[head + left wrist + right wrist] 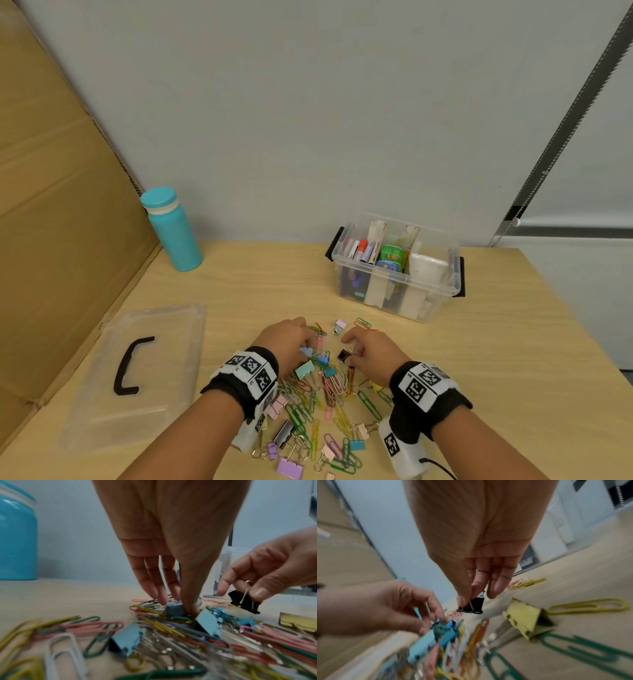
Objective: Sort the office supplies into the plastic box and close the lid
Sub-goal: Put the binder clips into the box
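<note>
A pile of coloured paper clips and binder clips [322,407] lies on the wooden table in front of me. My left hand [305,346] reaches down into the pile's far end, where thumb and fingers pinch a small blue binder clip [174,609]. Just to its right, my right hand [351,349] pinches the wire handle of a black binder clip [473,606], which hangs slightly above the table. The clear plastic box [442,287] stands open at the back right, holding markers and other supplies between dividers. Its clear lid [164,359], with a black handle, lies flat at the left.
A teal bottle [173,229] stands at the back left beside a large cardboard sheet [58,222] leaning along the table's left side. A yellow binder clip [527,618] and loose clips [362,322] lie between my hands and the box. A wall runs behind the table.
</note>
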A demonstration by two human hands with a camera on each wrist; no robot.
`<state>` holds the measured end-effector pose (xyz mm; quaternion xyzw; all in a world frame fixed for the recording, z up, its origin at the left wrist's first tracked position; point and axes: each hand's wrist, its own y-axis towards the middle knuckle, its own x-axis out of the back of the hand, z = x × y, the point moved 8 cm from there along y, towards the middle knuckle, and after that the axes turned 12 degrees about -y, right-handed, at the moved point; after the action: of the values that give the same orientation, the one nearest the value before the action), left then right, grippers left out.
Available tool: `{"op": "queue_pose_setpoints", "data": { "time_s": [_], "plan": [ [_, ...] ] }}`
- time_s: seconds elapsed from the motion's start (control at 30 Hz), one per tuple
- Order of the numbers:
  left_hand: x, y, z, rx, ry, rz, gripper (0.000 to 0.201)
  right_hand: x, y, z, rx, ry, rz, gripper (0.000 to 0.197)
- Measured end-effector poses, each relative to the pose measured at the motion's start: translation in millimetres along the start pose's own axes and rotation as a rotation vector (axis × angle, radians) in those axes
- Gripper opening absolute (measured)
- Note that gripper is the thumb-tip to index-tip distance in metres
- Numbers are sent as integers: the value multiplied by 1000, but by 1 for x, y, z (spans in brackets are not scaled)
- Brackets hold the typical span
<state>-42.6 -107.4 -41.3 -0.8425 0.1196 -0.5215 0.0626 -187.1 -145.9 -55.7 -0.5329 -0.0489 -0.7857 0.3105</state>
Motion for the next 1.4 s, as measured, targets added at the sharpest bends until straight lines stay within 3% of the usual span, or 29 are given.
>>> {"op": "queue_pose_setpoints", "data": {
  "time_s": [0.23,0.43,0.53,0.6,0.63,0.73,0.8,0.87,1.07,1.23,1.4],
  "plan": [
    [23,-21,22,3,-359,-199,14,16,-3,-12,-70,452,20,11],
    [49,-41,43,-16,-651,-408,10,10,-1,-12,-232,1457,42,7],
    [54,-47,45,-16,-745,-420,10,11,1,-6,-247,1702,29,13],
    [53,-50,43,-8,-766,-406,14,10,8,-3,-266,1641,35,9],
    [51,-50,42,2,-748,-388,15,8,13,-5,-294,1505,23,11],
    [39,-49,33,35,-643,-295,11,18,31,-11,-265,642,-88,4],
    [32,-47,22,20,-525,-234,16,21,44,-1,-138,78,-106,16],
    [25,-46,11,6,-368,-181,16,11,52,9,-54,-230,-30,25],
    [-3,-39,-6,-85,-52,52,41,-3,55,14,-30,-379,54,18],
    [-11,-36,-9,-63,52,73,40,-9,44,5,-46,-346,77,22],
    [-10,-35,-6,-29,4,74,36,4,14,-6,-61,-138,24,21]
  ]
}}
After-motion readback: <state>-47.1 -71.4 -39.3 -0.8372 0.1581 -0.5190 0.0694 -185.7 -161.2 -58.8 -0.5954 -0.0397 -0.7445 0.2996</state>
